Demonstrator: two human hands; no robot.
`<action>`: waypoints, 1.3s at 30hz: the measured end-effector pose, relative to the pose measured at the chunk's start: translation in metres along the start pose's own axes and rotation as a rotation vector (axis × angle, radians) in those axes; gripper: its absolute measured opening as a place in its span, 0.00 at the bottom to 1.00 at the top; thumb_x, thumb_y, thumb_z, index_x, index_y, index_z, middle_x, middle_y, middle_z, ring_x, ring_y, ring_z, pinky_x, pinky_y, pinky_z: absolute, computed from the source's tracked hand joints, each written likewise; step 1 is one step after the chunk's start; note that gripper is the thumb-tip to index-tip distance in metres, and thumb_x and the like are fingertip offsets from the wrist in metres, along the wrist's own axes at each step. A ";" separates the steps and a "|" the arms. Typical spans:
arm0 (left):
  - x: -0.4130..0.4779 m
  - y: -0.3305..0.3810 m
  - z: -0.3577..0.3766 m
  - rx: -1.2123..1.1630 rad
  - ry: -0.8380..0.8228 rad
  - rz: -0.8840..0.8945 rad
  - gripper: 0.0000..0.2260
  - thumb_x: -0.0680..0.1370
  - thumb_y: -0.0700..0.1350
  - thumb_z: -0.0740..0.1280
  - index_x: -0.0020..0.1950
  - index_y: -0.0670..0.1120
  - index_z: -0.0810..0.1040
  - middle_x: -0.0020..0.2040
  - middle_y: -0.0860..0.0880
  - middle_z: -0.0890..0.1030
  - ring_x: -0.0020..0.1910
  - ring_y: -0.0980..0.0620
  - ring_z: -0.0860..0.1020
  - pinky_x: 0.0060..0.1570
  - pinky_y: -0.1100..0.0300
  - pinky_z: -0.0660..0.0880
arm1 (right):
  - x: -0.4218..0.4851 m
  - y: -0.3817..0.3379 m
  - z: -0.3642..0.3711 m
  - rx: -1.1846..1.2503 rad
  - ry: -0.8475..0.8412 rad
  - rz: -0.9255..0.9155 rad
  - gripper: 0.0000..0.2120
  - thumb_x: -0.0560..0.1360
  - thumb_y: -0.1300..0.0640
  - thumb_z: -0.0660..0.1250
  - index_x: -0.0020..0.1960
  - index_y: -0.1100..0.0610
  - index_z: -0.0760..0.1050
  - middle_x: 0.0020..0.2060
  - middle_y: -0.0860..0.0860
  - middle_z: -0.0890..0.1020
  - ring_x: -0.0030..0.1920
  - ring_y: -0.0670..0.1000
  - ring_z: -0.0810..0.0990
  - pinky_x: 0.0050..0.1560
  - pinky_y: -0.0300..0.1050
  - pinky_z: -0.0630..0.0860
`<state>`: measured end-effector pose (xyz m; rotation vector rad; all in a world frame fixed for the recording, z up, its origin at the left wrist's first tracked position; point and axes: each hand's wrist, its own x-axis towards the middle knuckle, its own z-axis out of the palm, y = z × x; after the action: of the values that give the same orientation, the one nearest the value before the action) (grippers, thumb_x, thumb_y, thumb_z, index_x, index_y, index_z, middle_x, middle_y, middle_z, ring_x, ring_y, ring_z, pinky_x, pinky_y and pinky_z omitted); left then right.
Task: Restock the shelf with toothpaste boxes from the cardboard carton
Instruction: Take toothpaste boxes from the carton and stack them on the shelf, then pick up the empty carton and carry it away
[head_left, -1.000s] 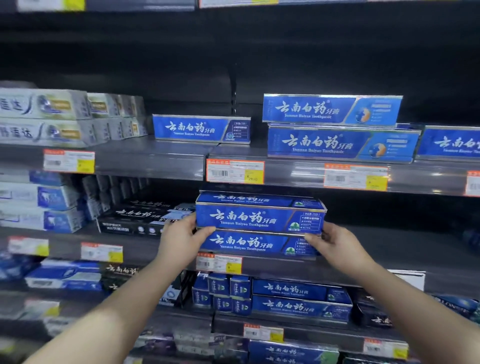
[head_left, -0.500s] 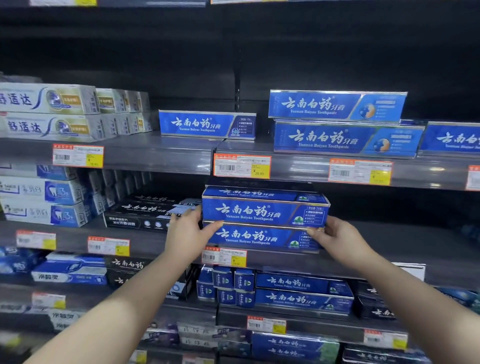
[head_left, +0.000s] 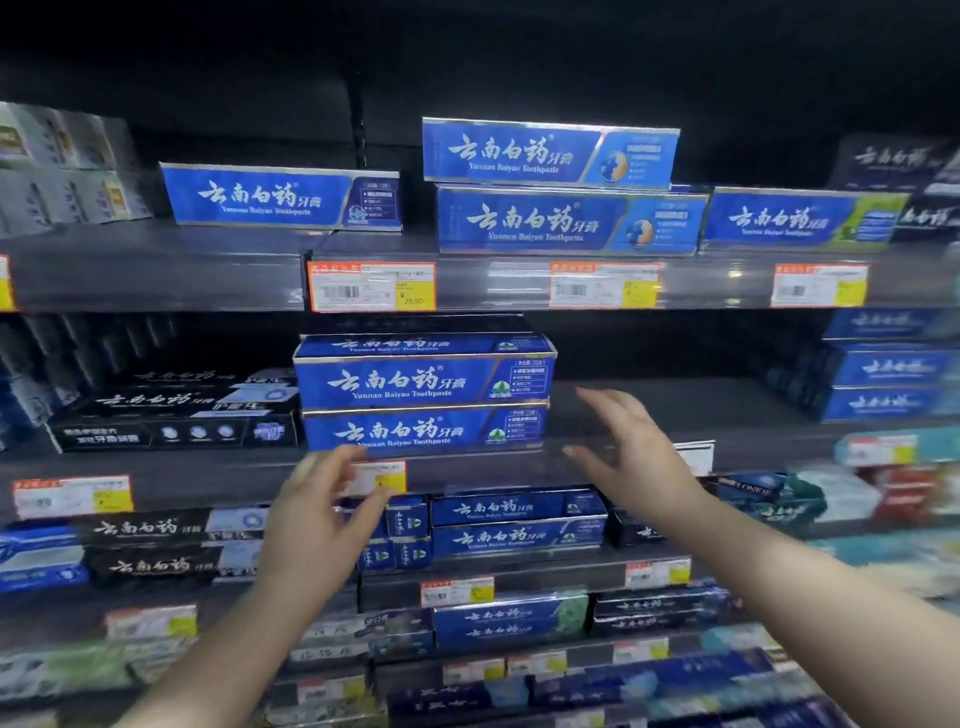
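Two blue toothpaste boxes (head_left: 423, 402) are stacked at the front of the middle shelf (head_left: 156, 467), with their long printed sides facing outward. The upper box (head_left: 410, 382) lies flat on the lower box (head_left: 415, 431), and their edges are almost in line. Just to the left of them, on the same shelf, are some black boxes (head_left: 176, 415).

Neither hand is holding anything. The left hand (head_left: 322, 514) is below the stack and to its left, in front of the shelf edge. Its fingers are loosely bent and spread, and it covers part of a price label (head_left: 384, 475). The right hand (head_left: 639, 457) is to the right of the lower box with its fingers straight and spread and the palm turned towards the stack. There is a clear gap between this hand and the box. The hands are well apart from each other (both look a little blurred, so the exact finger positions are hard to see).

On the upper shelf (head_left: 156, 280) there is one more blue box (head_left: 280, 197), and to the right of it a pair of stacked blue boxes (head_left: 561, 218). An orange and yellow tag (head_left: 371, 286) is fixed to the edge of that shelf.
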<state>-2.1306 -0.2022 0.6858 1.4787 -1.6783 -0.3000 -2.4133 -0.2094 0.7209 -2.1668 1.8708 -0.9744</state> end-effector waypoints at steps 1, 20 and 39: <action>-0.006 -0.001 0.006 0.027 -0.059 -0.006 0.18 0.72 0.47 0.70 0.60 0.48 0.74 0.49 0.52 0.72 0.51 0.50 0.75 0.48 0.56 0.72 | -0.004 0.003 0.002 -0.004 0.004 -0.014 0.28 0.73 0.54 0.68 0.71 0.55 0.63 0.67 0.54 0.68 0.68 0.52 0.66 0.67 0.45 0.66; -0.153 0.155 0.220 0.246 -0.863 0.081 0.27 0.73 0.57 0.66 0.70 0.50 0.65 0.69 0.49 0.67 0.66 0.49 0.70 0.60 0.58 0.69 | -0.284 0.196 -0.135 -0.231 -0.230 0.565 0.33 0.67 0.42 0.64 0.68 0.55 0.66 0.66 0.55 0.71 0.67 0.55 0.68 0.67 0.48 0.65; -0.400 0.428 0.417 0.332 -1.377 0.463 0.29 0.71 0.61 0.66 0.69 0.52 0.66 0.70 0.49 0.68 0.67 0.49 0.69 0.64 0.54 0.69 | -0.600 0.335 -0.325 -0.229 -0.144 1.126 0.30 0.72 0.44 0.65 0.71 0.50 0.61 0.69 0.50 0.67 0.70 0.50 0.65 0.70 0.44 0.62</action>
<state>-2.7537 0.1286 0.5468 0.9998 -3.2010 -0.9467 -2.8878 0.3683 0.5824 -0.8410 2.6167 -0.3450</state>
